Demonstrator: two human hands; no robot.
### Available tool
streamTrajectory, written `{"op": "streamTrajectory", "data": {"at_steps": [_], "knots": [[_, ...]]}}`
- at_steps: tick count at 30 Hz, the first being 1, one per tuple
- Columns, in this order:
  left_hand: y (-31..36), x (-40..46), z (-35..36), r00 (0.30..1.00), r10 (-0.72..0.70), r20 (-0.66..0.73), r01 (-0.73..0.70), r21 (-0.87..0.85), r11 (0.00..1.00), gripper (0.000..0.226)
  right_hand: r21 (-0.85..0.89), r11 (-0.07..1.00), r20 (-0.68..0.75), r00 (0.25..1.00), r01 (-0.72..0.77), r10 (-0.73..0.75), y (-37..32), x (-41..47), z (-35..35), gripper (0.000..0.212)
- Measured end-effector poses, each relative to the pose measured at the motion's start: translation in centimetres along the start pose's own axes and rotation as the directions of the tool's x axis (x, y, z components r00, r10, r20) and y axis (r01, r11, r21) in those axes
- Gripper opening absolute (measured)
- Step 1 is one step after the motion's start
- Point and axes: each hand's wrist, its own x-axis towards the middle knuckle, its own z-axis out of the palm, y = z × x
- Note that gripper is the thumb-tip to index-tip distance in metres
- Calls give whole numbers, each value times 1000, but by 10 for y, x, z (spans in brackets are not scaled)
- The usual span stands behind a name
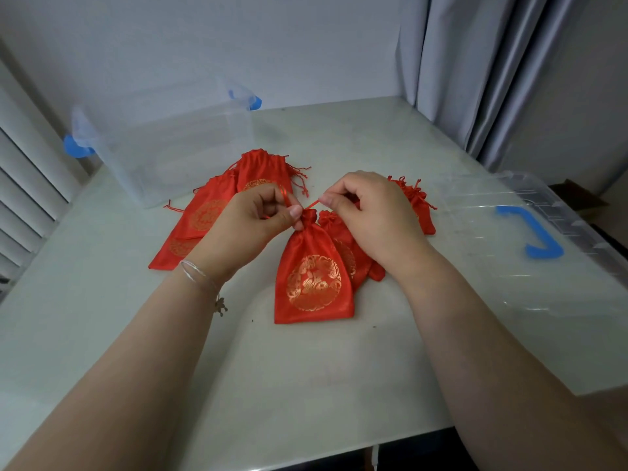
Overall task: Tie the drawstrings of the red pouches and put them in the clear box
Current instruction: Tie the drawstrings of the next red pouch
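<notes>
Fingers of the left hand curl and pinch a red drawstring at the gathered neck of the pouch lying at the center of the frame; the right hand pinches the other drawstring end, pulled taut just right of the neck. Both hands hide the knot itself. More pouches lie on the surface at the left, others partly hidden behind the right hand. Clear box stands in the upper left, its lid at the right, cut off by the frame edge.
</notes>
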Motion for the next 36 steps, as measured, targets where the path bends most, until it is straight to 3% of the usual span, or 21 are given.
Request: {"op": "streamTrajectory", "data": {"at_steps": [5, 9, 12, 16, 19, 22, 27, 30, 32, 36], "knots": [[-1, 2, -2, 993, -114, -33, 107, -173, 979, 7, 104, 993, -30, 999, 48, -45, -4, -2, 1, 12], [0, 4, -8, 984, -174, -44, 154, -284, 946, 26, 175, 983, 7, 998, 54, -56, -9, -3, -1, 10], [-1, 4, -10, 980, -195, -36, 170, -350, 921, 23, 258, 965, 177, 981, 34, -82, -8, -3, -6, 11], [-1, 4, -11, 968, -251, 2, 227, -427, 875, 14, 151, 988, 395, 918, -28, -34, 1, -2, -3, 15], [-1, 3, -11, 973, -229, 1, 215, -343, 914, 17, 143, 989, 336, 942, -35, -15, 1, -3, -4, 13], [2, 1, -9, 987, -158, 10, 156, -243, 958, 19, 241, 970, 254, 966, -22, -41, -7, -3, -8, 8], [3, -1, 1, 999, 22, -37, -23, -28, 999, 17, 155, 977, 289, 952, -149, 99, -3, 0, -4, 32], [0, 0, 2, 986, 159, -42, -155, 91, 984, 13, 248, 939, 343, 928, -239, 146, -3, -1, -7, 19], [0, -1, 4, 961, 272, -42, -254, 243, 936, 20, 285, 920, 348, 923, -271, 164, -3, 0, -7, 17], [1, -2, 6, 844, 535, 25, -456, 558, 693, 12, 317, 903, 314, 931, -289, 188, -1, 0, -4, 15]]}}
